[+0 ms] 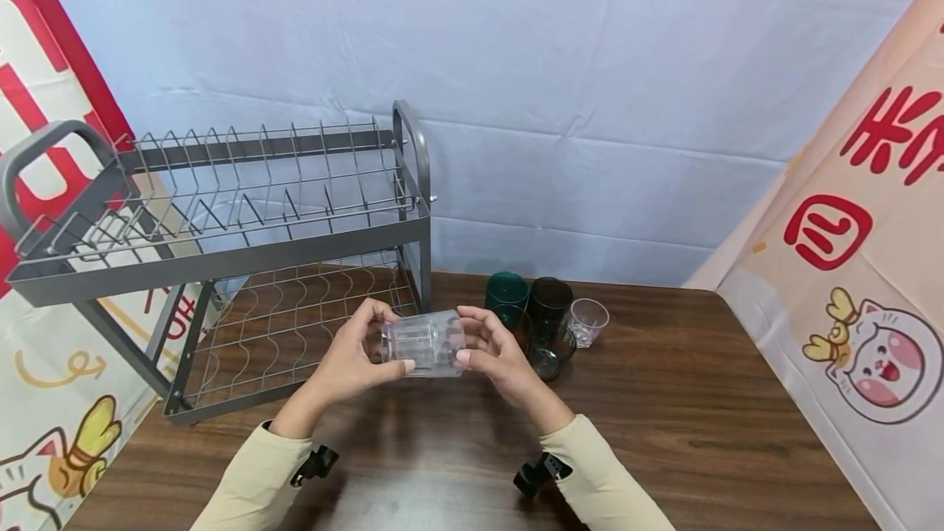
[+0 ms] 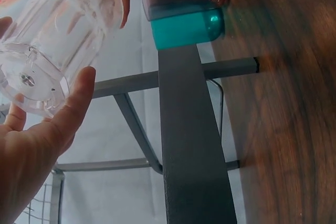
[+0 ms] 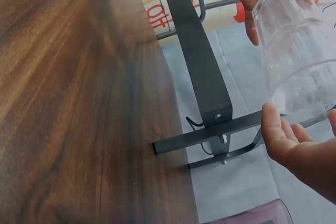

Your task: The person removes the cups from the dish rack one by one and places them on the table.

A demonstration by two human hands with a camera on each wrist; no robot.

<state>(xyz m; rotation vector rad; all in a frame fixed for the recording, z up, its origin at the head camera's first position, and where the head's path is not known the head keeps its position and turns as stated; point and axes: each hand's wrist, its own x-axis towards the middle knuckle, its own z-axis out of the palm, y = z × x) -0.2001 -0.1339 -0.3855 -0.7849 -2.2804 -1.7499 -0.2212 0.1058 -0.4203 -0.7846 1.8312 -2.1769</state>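
Both hands hold a clear tumbler (image 1: 425,342) on its side above the table, in front of the rack. My left hand (image 1: 345,363) grips its base end, thumb along the near side. At the rim end my right hand (image 1: 505,357) holds it between thumb and fingers. The left wrist view looks at the base of the tumbler (image 2: 55,40), with the left thumb (image 2: 79,90) against it. In the right wrist view the tumbler (image 3: 294,45) has faceted walls, and the right fingers (image 3: 273,124) touch it near the wide end.
A two-tier grey dish rack (image 1: 243,248) stands at left on the wooden table (image 1: 664,416). Behind the right hand are a teal cup (image 1: 506,288), a dark cup (image 1: 550,298), other tinted cups partly hidden, and a small clear glass (image 1: 588,318). A pale cloth (image 1: 560,105) hangs behind.
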